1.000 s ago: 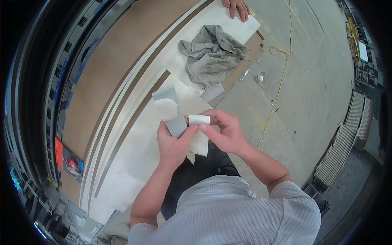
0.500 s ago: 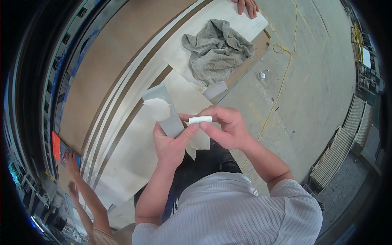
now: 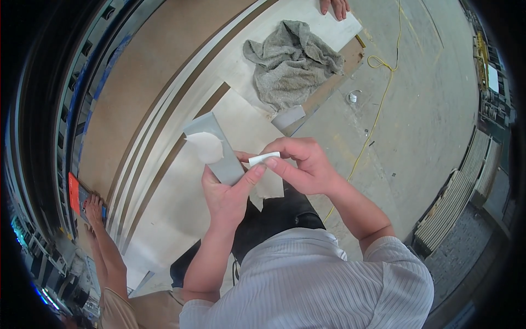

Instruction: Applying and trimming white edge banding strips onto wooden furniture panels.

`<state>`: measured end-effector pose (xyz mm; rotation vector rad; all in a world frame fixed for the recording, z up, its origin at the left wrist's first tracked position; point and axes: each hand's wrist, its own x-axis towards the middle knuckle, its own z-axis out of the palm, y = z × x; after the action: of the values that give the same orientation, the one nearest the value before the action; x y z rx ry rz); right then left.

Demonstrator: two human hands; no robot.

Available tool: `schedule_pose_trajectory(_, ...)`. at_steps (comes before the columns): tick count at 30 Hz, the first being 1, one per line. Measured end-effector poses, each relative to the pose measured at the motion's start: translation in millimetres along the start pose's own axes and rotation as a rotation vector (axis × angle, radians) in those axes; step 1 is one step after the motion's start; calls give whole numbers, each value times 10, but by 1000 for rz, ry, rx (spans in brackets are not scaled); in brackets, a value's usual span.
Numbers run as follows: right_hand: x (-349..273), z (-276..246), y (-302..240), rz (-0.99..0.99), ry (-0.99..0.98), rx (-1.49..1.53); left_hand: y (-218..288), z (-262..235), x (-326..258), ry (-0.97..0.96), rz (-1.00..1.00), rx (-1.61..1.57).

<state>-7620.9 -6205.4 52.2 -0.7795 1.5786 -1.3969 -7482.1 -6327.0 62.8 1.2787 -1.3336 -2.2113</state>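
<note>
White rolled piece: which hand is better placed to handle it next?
Probably the right hand: its grip appears closed on the white rolled piece, while the left hand is occupied supporting the grey block.

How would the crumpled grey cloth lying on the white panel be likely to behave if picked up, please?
The crumpled grey cloth would probably hang floppy, since it lies in loose folds. It seems unlikely to roll, being spread broadly over the flat white panel. Its rough-looking surface suggests little slipperiness.

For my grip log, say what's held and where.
Left hand: flat grey rectangular piece, by lower end. Right hand: small white cylindrical roll, near middle; left-hand contact unclear.
</note>
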Motion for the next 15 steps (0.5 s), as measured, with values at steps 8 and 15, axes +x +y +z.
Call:
schedule_pose_trajectory(8, -11, 60, 21, -83, 32, -23, 20, -30, -37, 34, 7, 27)
schedule_pose_trajectory(15, -58, 96, 99, -141, 101, -94, -70, -57, 0, -44, -33, -77)
